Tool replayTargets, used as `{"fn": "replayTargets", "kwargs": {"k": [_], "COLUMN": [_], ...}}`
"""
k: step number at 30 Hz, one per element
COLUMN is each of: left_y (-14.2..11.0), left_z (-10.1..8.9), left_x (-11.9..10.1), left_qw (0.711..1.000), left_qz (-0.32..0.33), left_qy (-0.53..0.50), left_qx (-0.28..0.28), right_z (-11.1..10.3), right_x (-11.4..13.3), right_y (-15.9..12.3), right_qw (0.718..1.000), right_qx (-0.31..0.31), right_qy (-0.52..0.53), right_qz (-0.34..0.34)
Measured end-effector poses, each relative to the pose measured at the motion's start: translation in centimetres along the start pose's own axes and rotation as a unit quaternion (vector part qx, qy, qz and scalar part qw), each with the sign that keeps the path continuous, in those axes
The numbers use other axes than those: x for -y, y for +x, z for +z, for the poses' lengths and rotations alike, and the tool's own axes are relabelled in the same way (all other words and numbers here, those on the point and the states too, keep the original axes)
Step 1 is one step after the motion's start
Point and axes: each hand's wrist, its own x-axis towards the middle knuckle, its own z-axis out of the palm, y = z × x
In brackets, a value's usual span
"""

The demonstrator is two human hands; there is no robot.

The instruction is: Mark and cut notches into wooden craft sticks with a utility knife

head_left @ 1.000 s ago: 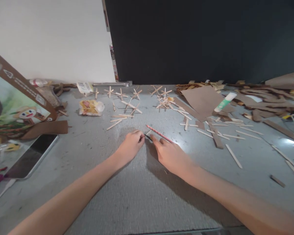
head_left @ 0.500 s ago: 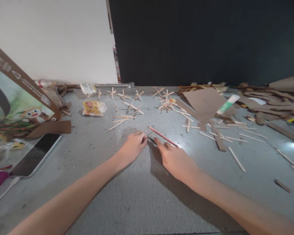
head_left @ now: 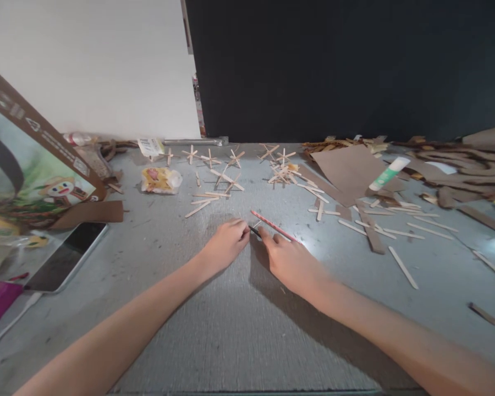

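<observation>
Right hand is pinching a dark slim tool beside the red-patterned rod; left hand is hiding its grip, can't tell; a skidding tip could be jabbing it!

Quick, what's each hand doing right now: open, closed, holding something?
Left hand: curled closed; whether it holds anything can't be told.
Right hand: closed, holding a slim dark tool.

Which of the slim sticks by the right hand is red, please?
The red-patterned stick, slanting along the far side of the right hand. Its neighbours between that and the left hand differ: one dark stick, one short pale stick.
</observation>
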Motion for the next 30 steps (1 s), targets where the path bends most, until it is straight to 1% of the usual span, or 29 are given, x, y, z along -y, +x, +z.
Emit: {"fn": "replayTargets", "kwargs": {"k": [5,12,16,21,24,27,30], "left_y": [0.04,0.05,-0.11,-0.1,-0.08,-0.05,0.04], "left_z": [0.42,0.49,0.44,0.31,0.41,0.55,0.55], "left_x": [0.27,0.58,0.43,0.47,0.44,0.36,0.38], "left_qw": [1.0,1.0,1.0,1.0,1.0,0.999,1.0], "left_qz": [-0.02,-0.01,-0.018,0.015,-0.001,-0.023,-0.005], "left_qy": [-0.005,-0.005,-0.013,-0.016,-0.012,-0.014,-0.017], "left_qx": [-0.01,-0.008,-0.018,-0.007,-0.012,-0.017,-0.01], "right_z": [0.41,0.37,0.71,0.78,0.75,0.96,0.89], "right_x": [-0.23,-0.16,-0.28,-0.11,-0.11,-0.35,-0.26], "right_y": [-0.33,0.32,-0.25,-0.09,0.11,-0.29,-0.39], "right_qw": [1.0,1.0,1.0,1.0,1.0,1.0,1.0], "right_qx": [0.003,-0.004,-0.01,-0.006,-0.008,-0.017,-0.014], "right_qy": [0.006,0.007,0.011,-0.006,0.005,0.014,0.011], "right_qz": [0.007,0.0,-0.002,0.004,-0.002,0.001,0.01]}}
